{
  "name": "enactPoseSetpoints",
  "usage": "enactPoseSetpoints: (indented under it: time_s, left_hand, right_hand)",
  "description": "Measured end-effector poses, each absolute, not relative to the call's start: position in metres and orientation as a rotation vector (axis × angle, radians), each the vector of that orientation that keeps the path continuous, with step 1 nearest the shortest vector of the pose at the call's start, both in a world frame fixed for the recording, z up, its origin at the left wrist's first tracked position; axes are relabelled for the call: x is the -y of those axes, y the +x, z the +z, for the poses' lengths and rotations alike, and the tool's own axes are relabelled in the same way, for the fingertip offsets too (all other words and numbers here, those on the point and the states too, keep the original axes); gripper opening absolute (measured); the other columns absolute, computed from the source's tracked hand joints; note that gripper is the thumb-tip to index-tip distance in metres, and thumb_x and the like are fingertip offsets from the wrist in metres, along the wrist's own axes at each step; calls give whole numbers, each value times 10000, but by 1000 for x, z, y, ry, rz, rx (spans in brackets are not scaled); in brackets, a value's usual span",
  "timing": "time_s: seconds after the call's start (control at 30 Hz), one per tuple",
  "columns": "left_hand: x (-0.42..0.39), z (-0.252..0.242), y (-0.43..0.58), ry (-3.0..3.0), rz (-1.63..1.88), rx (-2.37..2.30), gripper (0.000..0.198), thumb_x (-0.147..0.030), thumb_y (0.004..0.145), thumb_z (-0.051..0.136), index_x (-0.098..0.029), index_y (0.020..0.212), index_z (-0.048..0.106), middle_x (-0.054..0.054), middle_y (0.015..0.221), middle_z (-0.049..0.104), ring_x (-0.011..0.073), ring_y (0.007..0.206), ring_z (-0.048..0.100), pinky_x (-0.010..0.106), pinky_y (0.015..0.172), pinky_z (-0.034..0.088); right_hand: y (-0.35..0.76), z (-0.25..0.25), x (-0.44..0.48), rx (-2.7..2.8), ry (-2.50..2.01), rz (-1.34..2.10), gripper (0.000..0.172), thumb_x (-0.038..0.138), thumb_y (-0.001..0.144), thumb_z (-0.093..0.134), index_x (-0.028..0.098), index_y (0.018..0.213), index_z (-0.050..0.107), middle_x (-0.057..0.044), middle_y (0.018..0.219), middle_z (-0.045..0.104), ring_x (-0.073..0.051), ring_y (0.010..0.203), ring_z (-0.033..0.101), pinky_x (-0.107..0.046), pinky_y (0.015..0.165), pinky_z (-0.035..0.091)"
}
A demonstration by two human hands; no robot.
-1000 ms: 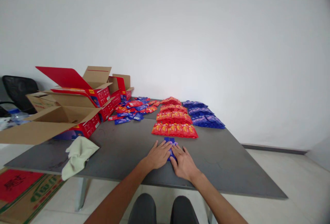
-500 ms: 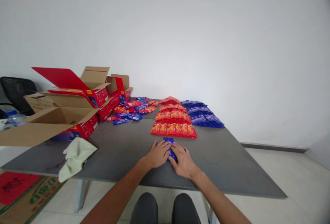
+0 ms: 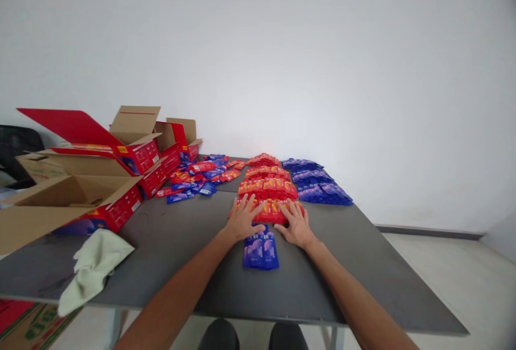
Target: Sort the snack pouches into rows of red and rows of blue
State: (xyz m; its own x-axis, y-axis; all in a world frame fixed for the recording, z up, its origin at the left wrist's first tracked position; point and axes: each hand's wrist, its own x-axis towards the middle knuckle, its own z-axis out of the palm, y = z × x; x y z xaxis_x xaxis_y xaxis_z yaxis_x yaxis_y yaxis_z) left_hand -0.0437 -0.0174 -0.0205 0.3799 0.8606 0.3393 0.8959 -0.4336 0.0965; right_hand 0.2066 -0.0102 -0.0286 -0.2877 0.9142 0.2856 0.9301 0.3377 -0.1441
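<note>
My left hand (image 3: 243,220) lies with spread fingers over the left end of the nearest row of red packets (image 3: 268,211). Over that row's right end rests my right hand (image 3: 296,225), its fingers also apart. Both hands touch or nearly touch the row, and neither grips anything. Between my wrists, two purple-blue packets (image 3: 260,250) lie flat side by side on the table, their upper left part close under my left thumb. More red packets (image 3: 267,184) form stacked rows behind. To the right are rows of blue packets (image 3: 320,187).
Several open red cartons (image 3: 121,210) stand along the left side of the grey table (image 3: 181,264). A loose heap of mixed red and blue packets (image 3: 201,175) lies beside them. A pale green cloth (image 3: 94,264) hangs over the front left edge. A white wall stands behind.
Both hands have lifted off the two purple-blue packets and moved forward onto the nearest red row, fingers spreading. The purple-blue packets are now uncovered. The view has shifted slightly.
</note>
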Motion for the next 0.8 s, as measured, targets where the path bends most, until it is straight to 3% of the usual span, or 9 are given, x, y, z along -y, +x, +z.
enactPoseSetpoints:
  time_s: [0.17, 0.33, 0.8]
  left_hand:
    - [-15, -27, -44, -2562, -432, 1620, 866, -830, 720, 444, -421, 1472, 317, 40, 1601, 191, 409, 1457, 57, 678, 1104, 18]
    - [-30, -35, -42, -2640, -342, 1662, 811, -819, 764, 376, -442, 1477, 287, 22, 1562, 307, 404, 1430, 192, 690, 1092, 95]
    - [-40, -29, -42, -2676, -348, 1681, 793, -805, 773, 398, -419, 1463, 335, 58, 1525, 377, 394, 1398, 286, 688, 1082, 125]
  right_hand:
    - [202, -28, -13, 2375, -1654, -39, 823, 751, 789, 492, 441, 1497, 209, -32, 1613, 105, -404, 1445, 82, -643, 1081, 87]
    - [199, -26, -17, 2429, -1704, -8, 787, 784, 814, 386, 412, 1495, 255, -36, 1605, 155, -414, 1434, 98, -633, 1081, 77]
    - [198, -26, -26, 2402, -1622, -48, 708, 721, 837, 446, 390, 1457, 370, -46, 1570, 267, -404, 1411, 174, -620, 1083, 105]
